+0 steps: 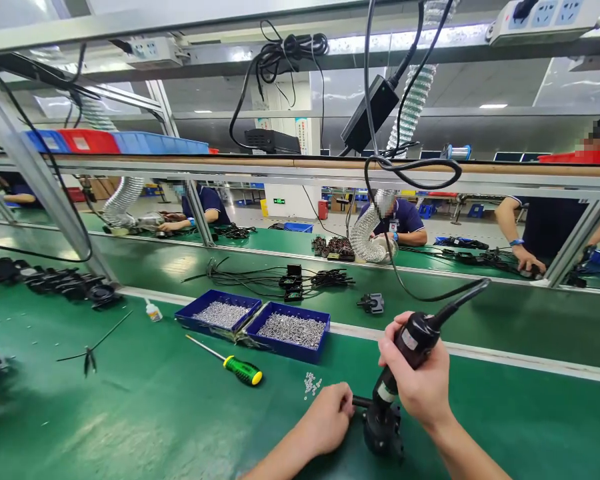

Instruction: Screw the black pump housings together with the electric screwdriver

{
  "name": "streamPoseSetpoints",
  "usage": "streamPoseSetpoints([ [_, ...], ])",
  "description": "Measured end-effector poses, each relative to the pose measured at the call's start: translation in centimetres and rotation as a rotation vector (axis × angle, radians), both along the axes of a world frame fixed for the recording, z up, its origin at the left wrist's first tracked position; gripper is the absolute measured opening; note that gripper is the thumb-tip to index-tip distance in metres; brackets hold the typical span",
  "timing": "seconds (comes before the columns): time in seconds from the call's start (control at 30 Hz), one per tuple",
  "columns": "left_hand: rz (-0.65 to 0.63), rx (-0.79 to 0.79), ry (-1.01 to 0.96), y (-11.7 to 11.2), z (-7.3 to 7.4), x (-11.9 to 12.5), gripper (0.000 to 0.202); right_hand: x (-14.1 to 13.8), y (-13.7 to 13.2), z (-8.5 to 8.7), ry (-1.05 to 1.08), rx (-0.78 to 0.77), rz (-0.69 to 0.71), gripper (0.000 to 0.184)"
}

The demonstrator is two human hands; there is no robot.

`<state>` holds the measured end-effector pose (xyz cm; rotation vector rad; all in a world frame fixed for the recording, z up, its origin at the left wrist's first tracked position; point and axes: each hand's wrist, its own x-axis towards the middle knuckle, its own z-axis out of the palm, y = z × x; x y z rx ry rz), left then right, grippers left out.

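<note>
Wrapped in my right hand (427, 387) is a black corded electric screwdriver (414, 341), tilted with its lower end against a round black plastic part (383, 430). My left hand (327, 420) is closed beside that part, fingers curled around the end of a short black stem that sticks out of it. The tip of the screwdriver is hidden where it meets the part. Just beyond my left hand lies a small scatter of washers (311, 385). A green and yellow hand screwdriver (243, 370) rests further left on the green bench.
Two blue trays, one of small metal pieces (219, 313) and one of screws (293, 331), stand ahead. Black cables (260, 279) and a black part (371, 303) lie on the strip behind. A glue bottle (153, 311) is at left. Co-workers sit across the bench.
</note>
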<state>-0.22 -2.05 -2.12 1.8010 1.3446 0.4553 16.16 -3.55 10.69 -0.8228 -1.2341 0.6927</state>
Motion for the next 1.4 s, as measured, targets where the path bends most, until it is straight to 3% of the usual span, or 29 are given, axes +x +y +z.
streamPoseSetpoints([
  [0.1,-0.017,-0.368,-0.228,-0.8,0.2,0.7,0.016,-0.1,0.1,-0.4,-0.049,-0.050,0.014,0.027],
  [0.17,-0.015,-0.534,-0.355,-0.9,0.1,1.0,0.012,-0.4,0.1,-0.7,-0.064,-0.077,0.034,0.027],
  [0.33,0.012,-0.687,-0.543,-0.4,0.2,0.8,0.024,-0.7,-0.1,-0.6,-0.053,-0.084,0.074,0.026],
  [0.43,0.043,-0.718,-0.592,-0.1,1.0,0.0,0.031,-0.7,-0.3,-0.4,-0.054,-0.077,0.074,0.025],
  [0.57,-0.018,-0.770,-0.602,-0.4,1.9,-0.9,0.048,-0.8,-0.4,-0.7,-0.066,-0.053,0.078,0.024],
  [0.77,0.109,-0.640,-0.615,-1.7,1.0,1.1,0.068,-1.0,-0.4,-0.9,-0.112,-0.040,0.040,0.023],
  [0.9,0.206,-0.677,-0.644,-1.7,1.1,2.7,0.061,-0.7,-0.2,-0.6,-0.052,0.005,0.001,0.025],
  [1.1,0.153,-0.736,-0.592,-0.8,1.5,3.2,0.038,-0.7,0.2,-0.8,-0.054,-0.051,0.064,0.027],
  [1.4,0.149,-0.742,-0.606,-0.8,0.7,3.2,0.042,-0.5,1.0,-1.8,-0.054,-0.093,0.164,0.029],
])
